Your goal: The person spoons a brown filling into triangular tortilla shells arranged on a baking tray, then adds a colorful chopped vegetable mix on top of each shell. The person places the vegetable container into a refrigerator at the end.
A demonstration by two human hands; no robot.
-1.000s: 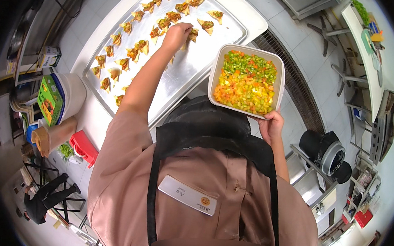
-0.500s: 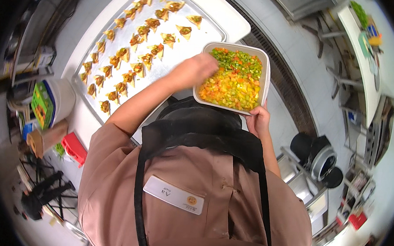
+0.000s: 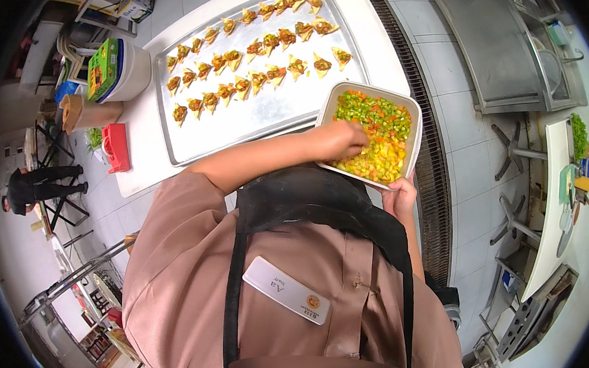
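My right hand (image 3: 400, 195) grips the near right corner of a pale rectangular tub (image 3: 416, 139), held tilted at my front. Inside lie diced vegetables (image 3: 379, 115), green and orange on the far side, yellow nearer me. My left hand (image 3: 341, 142) reaches over the tub's left side, its fingers curled together down at the yellow dice; the fingertips are partly hidden. Left of the tub, a large metal baking tray (image 3: 272, 112) bears rows of small folded pastry pieces (image 3: 271, 42) topped with chopped filling.
The tray rests on a white table (image 3: 140, 168). On its left stand a red plastic object (image 3: 115, 147) and a white bucket (image 3: 134, 73). A floor drain grate (image 3: 435, 192) runs at my right, with a steel cabinet (image 3: 498, 55) beyond. Far left is another person (image 3: 21, 191).
My view has turned, so the tray and table sit differently. My left hand has moved from the tub's left rim further in over the yellow dice. My right hand keeps its hold.
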